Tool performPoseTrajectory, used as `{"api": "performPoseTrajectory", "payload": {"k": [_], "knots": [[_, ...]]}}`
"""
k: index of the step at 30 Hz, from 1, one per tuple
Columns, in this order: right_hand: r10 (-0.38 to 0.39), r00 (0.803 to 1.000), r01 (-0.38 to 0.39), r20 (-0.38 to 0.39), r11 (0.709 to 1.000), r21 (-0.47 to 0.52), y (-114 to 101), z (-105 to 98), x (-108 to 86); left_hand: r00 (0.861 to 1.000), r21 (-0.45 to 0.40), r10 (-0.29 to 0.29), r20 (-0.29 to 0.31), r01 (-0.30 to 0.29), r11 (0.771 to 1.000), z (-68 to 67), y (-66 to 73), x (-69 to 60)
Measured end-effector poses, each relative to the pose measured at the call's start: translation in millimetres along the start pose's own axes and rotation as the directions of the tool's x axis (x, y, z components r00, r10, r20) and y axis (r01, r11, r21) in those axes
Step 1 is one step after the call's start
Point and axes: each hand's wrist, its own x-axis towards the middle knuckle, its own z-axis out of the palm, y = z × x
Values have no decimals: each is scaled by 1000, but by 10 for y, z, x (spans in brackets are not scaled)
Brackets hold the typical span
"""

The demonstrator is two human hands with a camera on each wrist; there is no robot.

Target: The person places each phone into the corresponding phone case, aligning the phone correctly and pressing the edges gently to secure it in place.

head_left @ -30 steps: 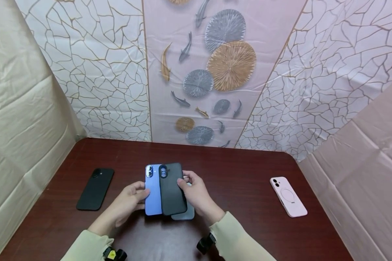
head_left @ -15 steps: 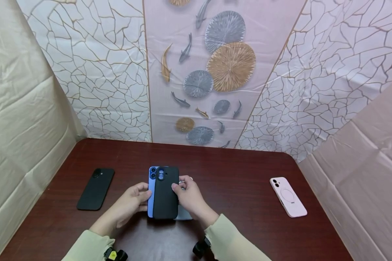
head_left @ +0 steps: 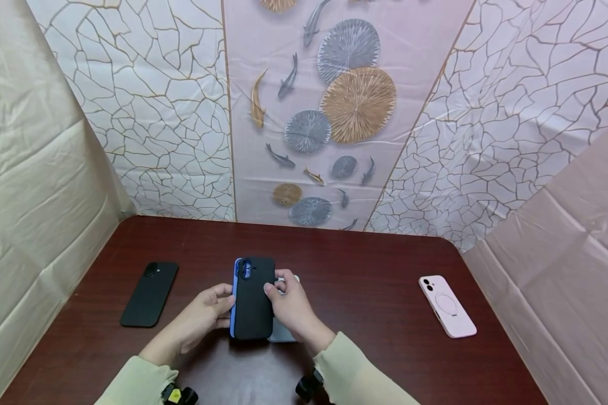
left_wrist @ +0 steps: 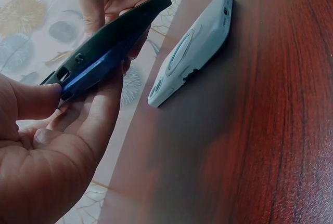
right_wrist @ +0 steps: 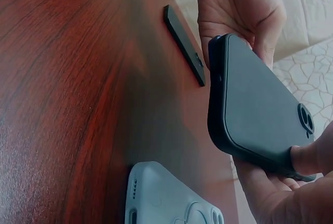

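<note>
Above the table, my left hand (head_left: 205, 312) pinches a blue phone (left_wrist: 101, 67) by its left side. A black phone case (head_left: 255, 304) lies over the phone's back, gripped along its right side by my right hand (head_left: 298, 309), thumb on the back. Only a thin blue strip shows at the left edge in the head view. The left wrist view shows case and phone pressed close at my left thumb, with the phone tilted out of the case farther along. Beneath my right hand a pale blue-grey phone case (left_wrist: 192, 52) with a ring lies on the table, partly covered in the head view.
A black phone or cased phone (head_left: 149, 293) lies at the left of the dark red-brown table (head_left: 365, 281). Toward the right edge lies a pale pink one (head_left: 448, 306) with a ring on its back. Patterned cloth (head_left: 304, 169) hangs behind the table.
The black case has moved left over the blue phone, covering most of its back. My right hand has shifted left with it; my left hand has moved slightly right with the phone.
</note>
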Motion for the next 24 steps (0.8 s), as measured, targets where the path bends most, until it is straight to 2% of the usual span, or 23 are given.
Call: {"api": "performPoseTrajectory", "payload": {"k": [6,10,12,14,17,24], "knots": [[10,1000,-10,-9,1000,-9,83,11,44,1000,-3,-13,0,13,1000,11,14,-1],[-10,1000,9,-29,1000,-28,87,29,48,997,62,-2,-78,6,998,26,2,23],[-21,999,19,-37,999,-40,97,39,48,989,142,22,-144,-2,990,41,-9,44],[-30,999,28,-40,998,-48,109,48,48,976,222,49,-212,-1,975,57,-20,67],[-37,998,35,-42,998,-55,130,57,50,958,291,77,-277,8,957,80,-30,94],[-41,998,38,-41,997,-71,127,64,44,935,340,124,-331,-5,941,78,-32,102]]}}
